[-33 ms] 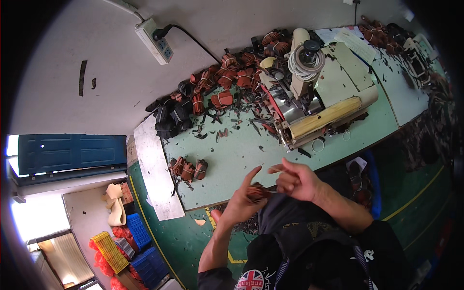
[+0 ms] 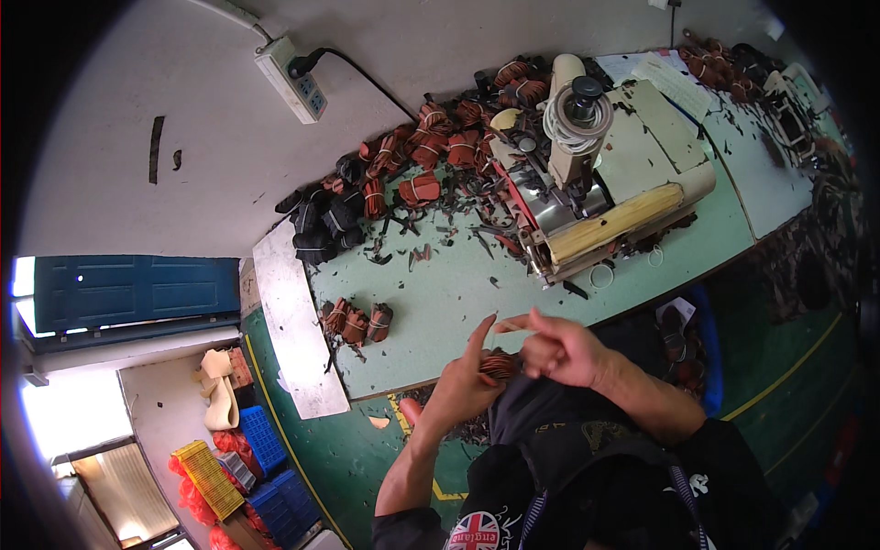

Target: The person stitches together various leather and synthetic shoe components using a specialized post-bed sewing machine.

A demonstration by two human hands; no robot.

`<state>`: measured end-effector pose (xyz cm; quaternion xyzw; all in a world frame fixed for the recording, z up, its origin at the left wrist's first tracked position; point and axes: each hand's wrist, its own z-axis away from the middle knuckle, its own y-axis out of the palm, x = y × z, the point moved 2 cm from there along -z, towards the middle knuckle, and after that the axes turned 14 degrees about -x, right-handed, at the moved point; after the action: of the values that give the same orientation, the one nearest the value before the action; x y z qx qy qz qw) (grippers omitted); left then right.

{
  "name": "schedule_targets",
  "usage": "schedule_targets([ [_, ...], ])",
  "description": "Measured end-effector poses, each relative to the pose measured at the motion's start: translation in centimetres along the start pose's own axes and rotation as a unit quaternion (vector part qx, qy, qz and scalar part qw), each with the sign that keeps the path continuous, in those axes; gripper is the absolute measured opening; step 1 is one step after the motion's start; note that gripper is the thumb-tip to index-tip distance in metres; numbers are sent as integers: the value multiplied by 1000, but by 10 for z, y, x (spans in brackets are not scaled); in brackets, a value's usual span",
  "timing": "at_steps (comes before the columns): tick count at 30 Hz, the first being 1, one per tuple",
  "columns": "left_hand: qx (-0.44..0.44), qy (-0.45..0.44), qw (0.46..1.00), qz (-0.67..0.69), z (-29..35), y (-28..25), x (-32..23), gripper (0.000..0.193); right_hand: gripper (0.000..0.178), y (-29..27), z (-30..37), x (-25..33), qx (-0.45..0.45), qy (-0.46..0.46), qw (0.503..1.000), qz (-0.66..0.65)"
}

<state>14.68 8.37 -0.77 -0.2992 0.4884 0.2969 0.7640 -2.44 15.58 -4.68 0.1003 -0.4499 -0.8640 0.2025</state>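
My left hand [image 2: 466, 387] is closed around a small bundle of reddish-brown leather strips [image 2: 498, 365], with the index finger pointing up. Right beside it, my right hand [image 2: 566, 353] has curled fingers, somewhat blurred, and its index finger reaches across to the left fingertip. A thin pale rubber band [image 2: 495, 335] runs faintly between the fingers above the bundle. Both hands are over my lap, just off the table's near edge. On the pale green table [image 2: 431, 316], several similar brown bundles [image 2: 356, 323] lie to the left.
A cream machine with a roller [image 2: 573, 206] stands on the table at right. Banded brown bundles [image 2: 420, 190] and black bundles [image 2: 328, 223] line the wall side. Scraps and two loose white rings [image 2: 601, 276] are scattered about. A power strip [image 2: 291, 81] hangs on the wall; crates [image 2: 209, 478] stand lower left.
My right hand has shifted slightly left and its index finger now meets the left index fingertip. The bundle has turned a little in my left hand, showing more of its strips.
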Motion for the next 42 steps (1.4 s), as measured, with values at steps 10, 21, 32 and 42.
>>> schedule_targets([
  [10, 139, -119, 981, 63, -6, -8, 2, 75, 24, -27, -11, 6, -155, -64, 931, 325],
  [21, 47, -334, 931, 142, -1, -33, 66, 64, 45, -9, -17, -57, -27, -361, 635, 682],
  [32, -378, 64, 737, -556, -32, -171, 103, 66, 21, 7, 32, 55, -160, -513, 566, 625],
  [42, -392, 124, 728, -549, -107, -145, 33, 34, 12, 11, 52, 224, -388, -672, 376, 506],
])
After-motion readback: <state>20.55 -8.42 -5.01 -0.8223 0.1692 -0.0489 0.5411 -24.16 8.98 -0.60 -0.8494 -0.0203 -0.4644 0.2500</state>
